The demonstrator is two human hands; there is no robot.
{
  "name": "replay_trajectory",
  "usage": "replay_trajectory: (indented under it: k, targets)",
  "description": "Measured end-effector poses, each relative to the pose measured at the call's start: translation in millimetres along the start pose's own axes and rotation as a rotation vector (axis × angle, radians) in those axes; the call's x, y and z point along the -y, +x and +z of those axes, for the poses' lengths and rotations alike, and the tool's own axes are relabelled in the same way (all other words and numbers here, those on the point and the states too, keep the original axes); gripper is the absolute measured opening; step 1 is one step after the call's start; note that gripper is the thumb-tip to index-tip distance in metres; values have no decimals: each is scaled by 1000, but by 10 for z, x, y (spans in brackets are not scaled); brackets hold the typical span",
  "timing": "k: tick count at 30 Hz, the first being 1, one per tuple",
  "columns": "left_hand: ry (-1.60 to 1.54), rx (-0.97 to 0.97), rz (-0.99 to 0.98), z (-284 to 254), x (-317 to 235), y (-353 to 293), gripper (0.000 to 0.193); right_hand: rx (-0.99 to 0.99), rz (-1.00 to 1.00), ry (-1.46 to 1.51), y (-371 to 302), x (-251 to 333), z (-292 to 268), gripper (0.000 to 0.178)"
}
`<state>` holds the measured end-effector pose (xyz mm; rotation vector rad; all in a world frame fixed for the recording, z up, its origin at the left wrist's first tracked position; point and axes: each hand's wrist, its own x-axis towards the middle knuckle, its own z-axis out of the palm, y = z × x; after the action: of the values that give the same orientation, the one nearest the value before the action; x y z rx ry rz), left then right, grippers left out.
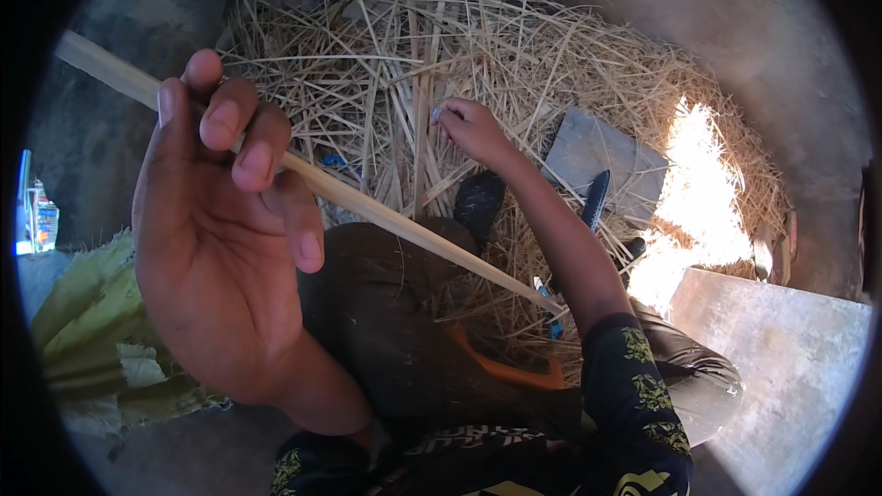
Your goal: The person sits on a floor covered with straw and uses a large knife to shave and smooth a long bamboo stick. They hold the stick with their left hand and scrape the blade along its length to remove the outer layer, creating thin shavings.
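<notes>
Raised close on the left, my left hand [230, 230] has its palm turned up and its fingers curled. A long pale strip, which looks like split bamboo [395, 225], runs between its thumb and fingers. The strip slants from the upper left down to the right, across my lap. Farther off, my right hand [473, 133] is closed over a heap of shavings and thin strips [367, 64]. A tiny bluish spot shows at its fingertips; what they pinch is too small to make out. Flat strips [423, 147] lie just beside that hand.
A grey slab [588, 152] lies on the heap, with a black ridged object [597, 197] by its edge. An orange piece [514, 369] lies near my legs. At the left is a yellow-green sack [92, 321]. Bright sunlight falls on the shavings at the right.
</notes>
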<state>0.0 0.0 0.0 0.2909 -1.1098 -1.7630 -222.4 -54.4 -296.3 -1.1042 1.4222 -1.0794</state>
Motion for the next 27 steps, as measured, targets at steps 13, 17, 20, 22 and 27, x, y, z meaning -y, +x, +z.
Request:
replay_trajectory:
  k: [13,17,20,22,27]
  targets:
    - [0,-2,-19,-25,-48,-30,29,-18,464,-186,-22,-1294,13,26]
    - [7,-1,-23,-37,-32,-32,29,-162,458,-181,-80,-1364,54,23]
    - [6,-6,-28,-24,-12,-19,29,-154,402,-100,-79,-1416,3,22]
    - [17,-16,-27,-28,-7,-20,28,-149,395,-70,-81,-1423,2,20]
    - [15,-13,-15,-7,-5,-12,26,-179,111,-358,-59,-1561,32,23]
